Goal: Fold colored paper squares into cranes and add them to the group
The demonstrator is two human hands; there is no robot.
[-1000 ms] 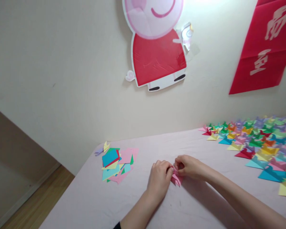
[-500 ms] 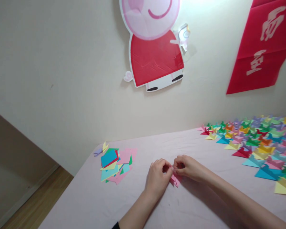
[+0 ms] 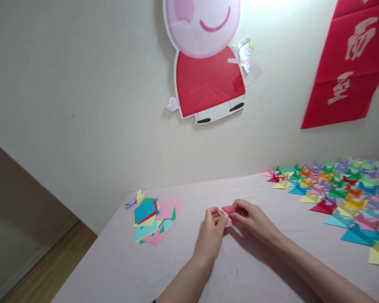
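Pink paper (image 3: 228, 208) stays between the left hand (image 3: 210, 235) and the right hand (image 3: 252, 217), over the table (image 3: 246, 288), right of the loose sheets (image 3: 145, 210). Both hands pinch it. Folding seems the step in hand; the next move, I think, calls for careful aligning.

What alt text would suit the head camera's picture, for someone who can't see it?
A left hand and a right hand hold a small folded pink paper over a pale cloth. To their left lies a pile of coloured sheets; to their right stand many folded paper figures, and a pig cutout and red banner hang on the wall behind.
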